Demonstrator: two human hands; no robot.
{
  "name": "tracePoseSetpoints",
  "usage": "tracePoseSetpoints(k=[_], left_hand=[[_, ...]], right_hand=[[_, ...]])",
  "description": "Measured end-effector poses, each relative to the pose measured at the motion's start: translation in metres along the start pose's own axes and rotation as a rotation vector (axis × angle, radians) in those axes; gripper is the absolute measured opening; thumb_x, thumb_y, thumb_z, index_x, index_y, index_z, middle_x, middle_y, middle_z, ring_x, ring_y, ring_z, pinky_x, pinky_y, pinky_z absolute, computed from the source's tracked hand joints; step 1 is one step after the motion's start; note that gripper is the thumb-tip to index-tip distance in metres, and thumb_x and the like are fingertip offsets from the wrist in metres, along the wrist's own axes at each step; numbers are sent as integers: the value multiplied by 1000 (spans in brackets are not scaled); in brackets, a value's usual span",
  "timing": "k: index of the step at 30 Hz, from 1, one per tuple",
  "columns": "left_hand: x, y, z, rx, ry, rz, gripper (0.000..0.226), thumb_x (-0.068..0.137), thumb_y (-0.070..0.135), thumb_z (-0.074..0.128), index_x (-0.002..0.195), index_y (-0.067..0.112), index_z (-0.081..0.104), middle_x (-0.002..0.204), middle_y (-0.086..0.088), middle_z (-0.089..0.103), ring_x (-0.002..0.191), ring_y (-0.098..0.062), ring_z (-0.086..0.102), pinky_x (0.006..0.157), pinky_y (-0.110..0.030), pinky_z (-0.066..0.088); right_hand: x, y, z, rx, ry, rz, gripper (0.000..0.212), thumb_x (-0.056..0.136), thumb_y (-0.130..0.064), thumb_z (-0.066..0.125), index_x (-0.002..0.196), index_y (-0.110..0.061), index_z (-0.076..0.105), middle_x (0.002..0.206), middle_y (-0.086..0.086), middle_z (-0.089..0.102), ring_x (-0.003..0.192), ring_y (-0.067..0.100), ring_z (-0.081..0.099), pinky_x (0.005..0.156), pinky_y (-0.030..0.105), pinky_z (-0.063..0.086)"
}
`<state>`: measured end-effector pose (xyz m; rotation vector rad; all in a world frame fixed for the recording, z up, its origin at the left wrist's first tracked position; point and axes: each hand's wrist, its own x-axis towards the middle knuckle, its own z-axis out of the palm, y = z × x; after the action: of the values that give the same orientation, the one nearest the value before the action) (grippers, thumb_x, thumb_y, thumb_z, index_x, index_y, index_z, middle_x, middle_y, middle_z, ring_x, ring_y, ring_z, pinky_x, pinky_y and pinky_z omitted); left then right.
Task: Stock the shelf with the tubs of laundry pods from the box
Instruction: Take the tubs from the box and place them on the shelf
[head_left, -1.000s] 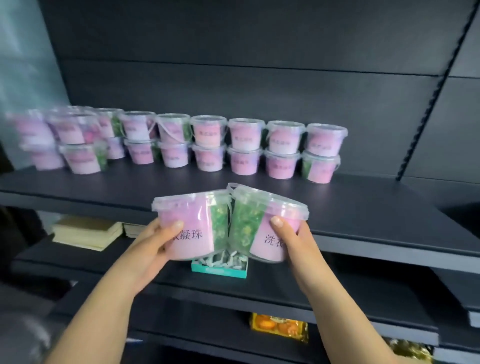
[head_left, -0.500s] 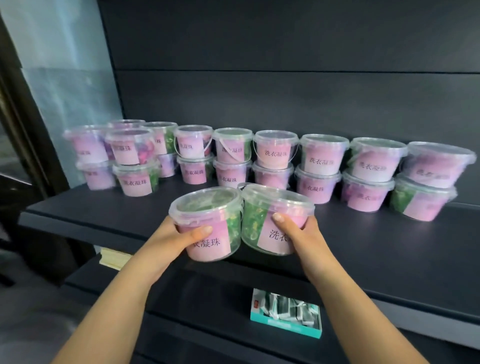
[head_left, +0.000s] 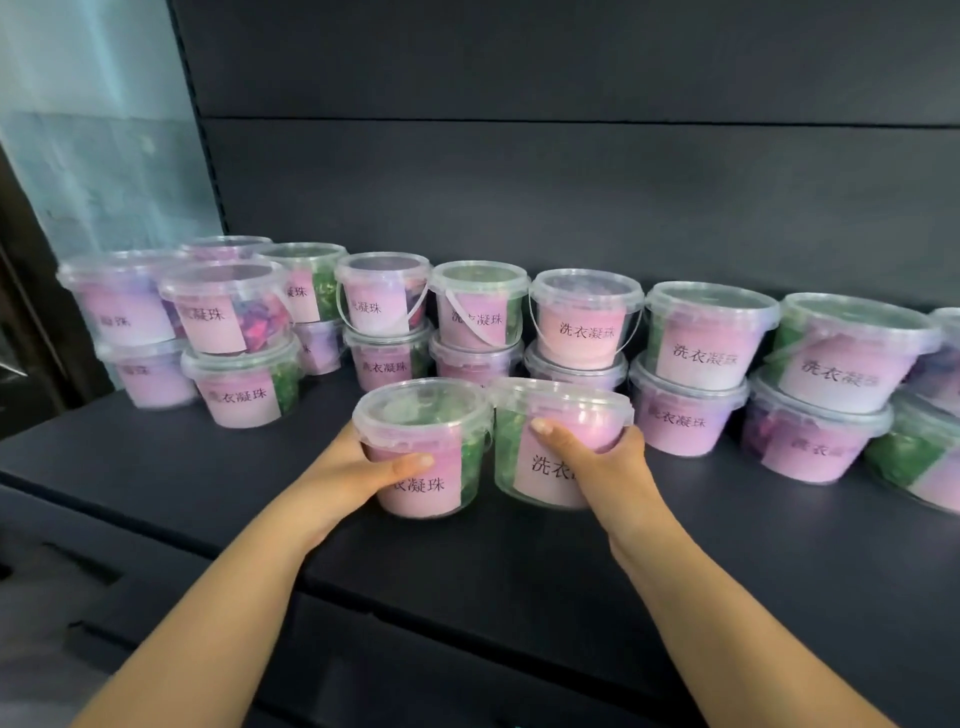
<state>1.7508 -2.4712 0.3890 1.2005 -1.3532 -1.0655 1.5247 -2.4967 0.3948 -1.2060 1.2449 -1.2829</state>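
Note:
Two clear tubs of laundry pods with pink labels sit side by side low over the dark shelf (head_left: 182, 467); whether they touch its surface I cannot tell. My left hand (head_left: 358, 475) grips the left tub (head_left: 423, 441). My right hand (head_left: 592, 457) grips the right tub (head_left: 550, 441), which tilts slightly away. Both show green pods beside the label. Behind them stands a row of stocked tubs (head_left: 582, 322) stacked two high along the back panel. The box is out of view.
A front pair of stacked tubs (head_left: 234, 343) stands at the left, ahead of the back row. More stacked tubs (head_left: 831, 395) run off the right edge. A pale wall (head_left: 93, 130) borders the shelf unit on the left. Bare shelf lies in front.
Both hands have carried the two tubs forward and down, from in front of the shelf edge to over the shelf, just before the back row. The view has moved closer.

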Motion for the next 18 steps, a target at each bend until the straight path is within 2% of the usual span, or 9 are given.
tracePoseSetpoints(k=[3,7,10,14,15,18], left_hand=[[10,-1,-22,104,-58,5,93,17,56,84,103,47,49,98,30,65,96,15,57,86,-15,44],[26,-4,-53,127,-103,-23,84,27,49,82,103,47,47,112,20,58,109,3,51,94,-23,41],[39,-11,-79,142,-86,-31,97,19,53,84,107,44,45,111,21,55,109,0,50,94,-25,39],[48,-21,-105,169,-125,-38,118,21,53,84,128,32,40,121,13,54,117,-9,47,102,-32,37],[50,-23,-108,170,-137,-28,117,22,54,84,129,32,40,123,12,54,117,-8,48,103,-33,37],[55,-24,-112,133,-173,11,93,36,43,80,120,35,41,116,17,54,109,-1,49,99,-27,36]], right_hand=[[2,5,6,-50,-8,2,93,63,-36,80,137,-12,29,128,4,51,115,21,52,100,39,44],[-5,9,14,-114,-3,-62,89,65,-24,82,136,-17,28,122,-4,49,112,14,51,95,30,44],[-8,10,17,-145,12,-96,85,64,-13,82,133,-20,32,121,-7,52,108,6,52,90,20,44],[-12,6,16,-184,-9,-144,60,64,-10,81,103,-39,47,107,-17,59,87,-17,58,70,2,46],[-14,5,17,-185,-7,-145,59,63,-13,83,102,-40,47,107,-17,60,86,-18,58,69,2,46],[-18,8,26,-172,-15,-137,55,66,-8,80,104,-35,51,108,-12,64,89,-12,61,72,6,48]])
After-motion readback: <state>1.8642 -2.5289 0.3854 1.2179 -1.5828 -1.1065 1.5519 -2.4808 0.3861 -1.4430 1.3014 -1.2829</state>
